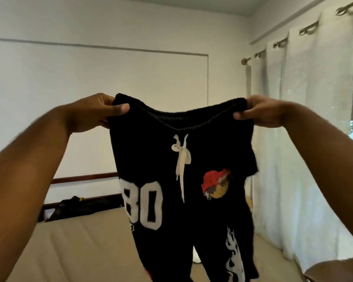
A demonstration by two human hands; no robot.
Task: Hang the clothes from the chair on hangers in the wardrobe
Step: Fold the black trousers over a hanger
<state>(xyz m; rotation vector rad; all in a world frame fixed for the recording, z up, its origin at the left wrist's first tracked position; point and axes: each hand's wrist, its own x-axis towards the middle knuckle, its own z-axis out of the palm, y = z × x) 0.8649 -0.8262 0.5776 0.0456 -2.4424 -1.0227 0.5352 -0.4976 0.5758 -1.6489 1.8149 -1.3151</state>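
Two hands up | my L hand (94, 112) & R hand (262, 111) pinched black pants (151, 155) at waistband (179, 119) ends | legs hung above bed (79, 245).

Beige mattress (69, 251) — dark bundle (75, 207) at its far edge.

The trousers (202, 151) hang before the bed (79, 251) (curtains (303, 98) at right).

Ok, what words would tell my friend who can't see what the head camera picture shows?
A person's left hand and right hand hold up black trousers by the waistband, one at each end. The trousers have a white drawstring, a white 80 and a red patch. Pale curtains hang behind.
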